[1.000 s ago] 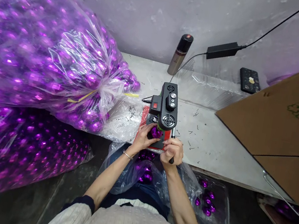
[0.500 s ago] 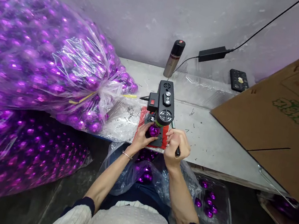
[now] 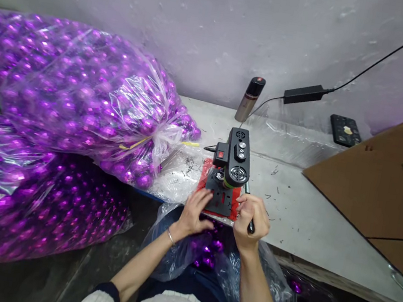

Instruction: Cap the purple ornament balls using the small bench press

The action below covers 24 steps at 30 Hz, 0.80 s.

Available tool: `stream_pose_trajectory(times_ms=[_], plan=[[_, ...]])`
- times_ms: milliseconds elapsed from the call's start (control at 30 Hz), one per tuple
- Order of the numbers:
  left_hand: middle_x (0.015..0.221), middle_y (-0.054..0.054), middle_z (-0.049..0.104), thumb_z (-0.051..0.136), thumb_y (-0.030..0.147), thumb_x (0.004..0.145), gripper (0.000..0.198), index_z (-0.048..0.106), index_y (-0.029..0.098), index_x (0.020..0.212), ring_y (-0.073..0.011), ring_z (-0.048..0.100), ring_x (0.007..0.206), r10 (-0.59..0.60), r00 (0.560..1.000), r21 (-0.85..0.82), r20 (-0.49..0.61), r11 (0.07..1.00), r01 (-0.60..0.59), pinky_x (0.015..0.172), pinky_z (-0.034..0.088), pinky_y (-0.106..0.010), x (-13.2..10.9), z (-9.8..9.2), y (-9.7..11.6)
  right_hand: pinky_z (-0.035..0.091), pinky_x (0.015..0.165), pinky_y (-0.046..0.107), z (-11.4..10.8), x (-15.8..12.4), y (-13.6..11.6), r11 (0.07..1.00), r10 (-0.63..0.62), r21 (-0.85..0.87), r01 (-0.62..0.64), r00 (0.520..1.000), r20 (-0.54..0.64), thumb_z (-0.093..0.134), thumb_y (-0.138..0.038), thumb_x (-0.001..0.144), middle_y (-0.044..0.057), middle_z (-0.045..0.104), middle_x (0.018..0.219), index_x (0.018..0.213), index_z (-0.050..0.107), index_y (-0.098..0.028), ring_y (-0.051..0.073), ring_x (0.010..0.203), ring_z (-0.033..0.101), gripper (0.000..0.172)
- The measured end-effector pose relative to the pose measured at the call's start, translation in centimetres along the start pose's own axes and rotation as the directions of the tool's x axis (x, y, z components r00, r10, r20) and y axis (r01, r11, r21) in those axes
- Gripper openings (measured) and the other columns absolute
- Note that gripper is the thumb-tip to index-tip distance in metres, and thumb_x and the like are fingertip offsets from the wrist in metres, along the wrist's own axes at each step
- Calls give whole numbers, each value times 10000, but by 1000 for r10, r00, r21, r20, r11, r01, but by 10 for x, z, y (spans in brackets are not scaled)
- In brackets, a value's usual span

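**Both hands at the press**

A bag (image 3: 80, 96) of purple balls fills the left, and a second bag (image 3: 24, 204) lies below it. Cardboard (image 3: 383, 185) lies on the right side of the table (image 3: 302, 213). The press (image 3: 237, 154) stands at the table's near edge. The right hand (image 3: 250, 219) is clenched around its lever (image 3: 251, 226). The left hand (image 3: 195, 214) lies with fingers spread at the plate (image 3: 221, 201); whether it holds anything cannot be told.

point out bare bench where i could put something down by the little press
Bare bench lies between the press and the cardboard, right of the right hand holding the lever. Left of the press, the bag of balls crowds it.
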<state>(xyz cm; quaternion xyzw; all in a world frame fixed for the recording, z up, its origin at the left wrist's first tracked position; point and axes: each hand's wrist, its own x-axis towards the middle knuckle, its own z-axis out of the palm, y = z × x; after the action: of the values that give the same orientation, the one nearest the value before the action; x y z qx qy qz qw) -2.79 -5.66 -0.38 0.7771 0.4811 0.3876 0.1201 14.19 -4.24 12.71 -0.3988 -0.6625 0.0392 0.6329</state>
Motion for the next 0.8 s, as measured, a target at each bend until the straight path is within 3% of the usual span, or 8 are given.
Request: stream_pose_trajectory(times_ms=[100,167,300,400,500,600,733,800], plan=[[1491,-258,544,497,400,991,541,510,105,1443,-378,480,1441,-318,935,83,-158,939,333,1185,369,-622,67,-16,-42,451,622,321,-1,2,-2,1000,-3,-13,3,1000,6,464,-98,954,-3,592,665,694,522,-230,170,696,643,297],[1474,-300,535,507,224,936,482,544,33,1377,-414,460,1440,-462,876,152,-139,864,479,1181,356,-630,116,-30,-71,446,616,318,0,4,-4,1000,-7,-14,7,1000,3,459,-93,954,-7,578,653,686,512,-232,167,691,638,306],[1284,-276,659,506,83,852,335,653,17,1145,-369,563,1302,-470,882,216,-22,859,463,1192,350,-543,194,-56,-109,442,605,305,1,6,-6,999,-27,-21,27,1000,-1,451,-75,952,-18,551,638,685,490,-231,158,683,637,312],[1306,-218,663,538,72,816,351,666,61,1142,-316,547,1302,-420,907,225,44,888,401,1222,297,-503,228,-63,-116,448,603,295,2,5,-6,999,-47,-27,46,999,-11,445,-59,946,-28,525,625,690,479,-231,155,685,641,310],[1349,-248,625,601,118,782,406,661,65,1180,-370,506,1341,-416,906,252,79,888,385,1206,277,-546,243,-62,-115,455,612,284,2,3,-5,998,-50,-31,50,999,-11,445,-43,937,-31,524,634,702,480,-228,148,704,644,301],[1237,-244,673,663,175,757,329,700,85,1071,-397,546,1285,-444,887,266,123,876,402,1143,357,-513,241,-61,-108,460,615,289,2,2,-4,998,-44,-34,44,999,1,446,-50,938,-26,536,643,704,485,-228,151,709,648,296],[992,-167,744,708,314,792,241,722,130,947,-343,671,1060,-498,849,231,179,860,456,979,500,-429,210,-67,-96,456,600,295,1,3,-4,998,-51,-34,51,999,5,447,-58,939,-24,536,637,703,492,-230,159,704,648,295],[936,-124,755,710,418,826,294,727,154,954,-293,705,943,-536,816,0,216,836,549,898,545,-400,185,-72,-89,451,597,295,2,3,-4,998,-53,-33,53,999,-2,448,-65,942,-26,533,629,700,494,-231,158,702,650,297]])
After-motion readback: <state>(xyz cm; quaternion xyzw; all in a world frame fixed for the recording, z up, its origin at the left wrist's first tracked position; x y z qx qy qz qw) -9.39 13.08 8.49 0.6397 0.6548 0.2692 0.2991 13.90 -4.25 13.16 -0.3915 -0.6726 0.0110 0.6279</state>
